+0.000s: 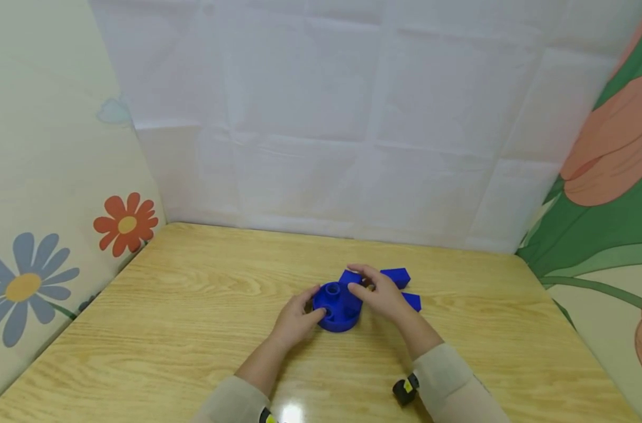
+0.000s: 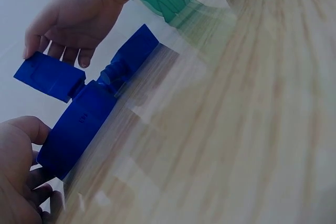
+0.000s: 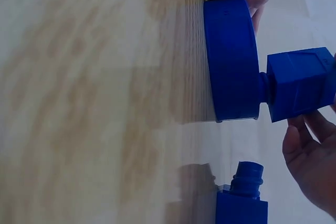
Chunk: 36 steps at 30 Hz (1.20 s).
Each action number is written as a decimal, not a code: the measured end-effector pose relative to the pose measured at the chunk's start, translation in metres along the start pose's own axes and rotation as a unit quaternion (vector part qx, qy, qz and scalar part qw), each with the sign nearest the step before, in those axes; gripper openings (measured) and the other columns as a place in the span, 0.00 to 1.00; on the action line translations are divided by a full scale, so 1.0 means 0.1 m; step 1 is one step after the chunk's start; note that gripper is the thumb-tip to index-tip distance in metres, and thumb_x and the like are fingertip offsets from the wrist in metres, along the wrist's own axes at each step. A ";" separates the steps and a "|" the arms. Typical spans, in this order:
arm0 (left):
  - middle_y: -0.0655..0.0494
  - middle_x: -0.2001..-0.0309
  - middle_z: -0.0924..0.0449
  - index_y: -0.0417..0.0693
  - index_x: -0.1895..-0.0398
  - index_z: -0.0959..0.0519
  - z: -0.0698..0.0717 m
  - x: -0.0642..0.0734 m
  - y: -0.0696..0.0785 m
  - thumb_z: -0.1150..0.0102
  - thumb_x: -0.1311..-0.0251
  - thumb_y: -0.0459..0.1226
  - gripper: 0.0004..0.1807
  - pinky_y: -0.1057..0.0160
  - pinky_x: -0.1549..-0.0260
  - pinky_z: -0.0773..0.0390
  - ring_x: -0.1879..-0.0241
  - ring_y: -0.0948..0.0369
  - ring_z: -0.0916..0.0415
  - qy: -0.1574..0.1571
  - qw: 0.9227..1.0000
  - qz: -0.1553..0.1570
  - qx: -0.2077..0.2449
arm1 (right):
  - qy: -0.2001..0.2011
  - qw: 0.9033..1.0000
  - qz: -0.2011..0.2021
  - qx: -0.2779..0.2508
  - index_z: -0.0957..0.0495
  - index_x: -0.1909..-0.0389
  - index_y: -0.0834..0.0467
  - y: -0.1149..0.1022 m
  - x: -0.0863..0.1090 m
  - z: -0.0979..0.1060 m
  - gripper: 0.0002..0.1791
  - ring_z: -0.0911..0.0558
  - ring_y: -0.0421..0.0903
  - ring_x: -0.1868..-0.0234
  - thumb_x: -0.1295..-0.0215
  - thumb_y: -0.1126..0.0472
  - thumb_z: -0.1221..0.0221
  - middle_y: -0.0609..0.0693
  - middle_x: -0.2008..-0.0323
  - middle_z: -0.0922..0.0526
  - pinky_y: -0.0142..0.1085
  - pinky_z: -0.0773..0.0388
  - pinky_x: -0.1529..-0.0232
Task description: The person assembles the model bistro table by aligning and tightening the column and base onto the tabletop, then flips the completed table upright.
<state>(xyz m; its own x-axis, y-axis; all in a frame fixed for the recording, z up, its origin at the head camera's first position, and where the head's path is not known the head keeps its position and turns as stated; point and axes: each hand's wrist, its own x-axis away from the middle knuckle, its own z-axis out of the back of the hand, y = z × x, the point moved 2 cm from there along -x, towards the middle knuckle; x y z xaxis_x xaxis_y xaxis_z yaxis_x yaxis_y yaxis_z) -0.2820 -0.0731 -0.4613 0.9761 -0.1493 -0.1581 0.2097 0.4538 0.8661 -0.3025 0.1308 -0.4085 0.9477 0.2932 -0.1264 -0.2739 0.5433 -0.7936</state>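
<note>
While the left hand (image 1: 294,322) is gripping the round blue base (image 1: 338,324) on the table (image 1: 194,335), fingers curling at its rim, the right hand (image 1: 383,295) is pinching a blue block (image 3: 299,85) atop it; two more blocks (image 1: 397,277) are lying just rightward; wood is spreading broadly left; the base's side is bearing marks (image 2: 82,118) too blurred to read.
</note>
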 end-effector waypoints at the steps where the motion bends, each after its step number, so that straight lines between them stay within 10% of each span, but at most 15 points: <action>1: 0.36 0.39 0.25 0.36 0.34 0.30 0.00 0.00 0.00 0.39 0.42 0.37 0.31 0.40 0.39 0.31 0.40 0.41 0.28 -0.001 1.000 -0.001 -0.001 | -0.005 1.000 0.001 -0.005 0.30 0.33 0.51 0.00 0.00 0.00 0.26 0.25 0.48 0.52 0.30 0.54 0.43 0.54 0.43 0.21 0.39 0.26 0.55; 6: 0.36 0.38 0.26 0.37 0.33 0.30 0.00 0.00 0.00 0.39 0.41 0.37 0.31 0.39 0.38 0.32 0.38 0.40 0.30 -0.007 1.000 0.003 -0.002 | -0.031 0.999 -0.006 -0.025 0.33 0.30 0.49 0.02 -0.02 -0.01 0.27 0.26 0.50 0.46 0.29 0.53 0.45 0.52 0.32 0.29 0.44 0.27 0.48; 19: 0.36 0.37 0.27 0.37 0.32 0.32 0.01 0.03 0.03 0.40 0.40 0.38 0.32 0.39 0.37 0.33 0.37 0.40 0.31 -0.019 1.000 0.009 0.007 | -0.001 0.997 -0.028 -0.065 0.32 0.33 0.53 0.10 -0.04 -0.02 0.26 0.24 0.55 0.42 0.30 0.53 0.43 0.61 0.40 0.24 0.50 0.26 0.42; 36: 0.36 0.36 0.28 0.36 0.33 0.31 0.02 0.02 0.02 0.40 0.41 0.38 0.32 0.39 0.36 0.35 0.36 0.39 0.33 -0.017 1.000 0.006 -0.006 | 0.010 0.984 -0.057 -0.171 0.35 0.40 0.62 0.14 0.05 0.08 0.21 0.26 0.43 0.60 0.30 0.61 0.45 0.54 0.55 0.26 0.38 0.24 0.57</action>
<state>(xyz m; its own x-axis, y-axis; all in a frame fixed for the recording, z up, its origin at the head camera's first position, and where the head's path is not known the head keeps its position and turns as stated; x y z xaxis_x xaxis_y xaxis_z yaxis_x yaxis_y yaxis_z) -0.2801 -0.0746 -0.4589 0.9761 -0.1735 -0.1311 0.1987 0.4669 0.8617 -0.3032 0.1461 -0.4158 0.9729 0.2287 -0.0340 -0.0978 0.2741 -0.9567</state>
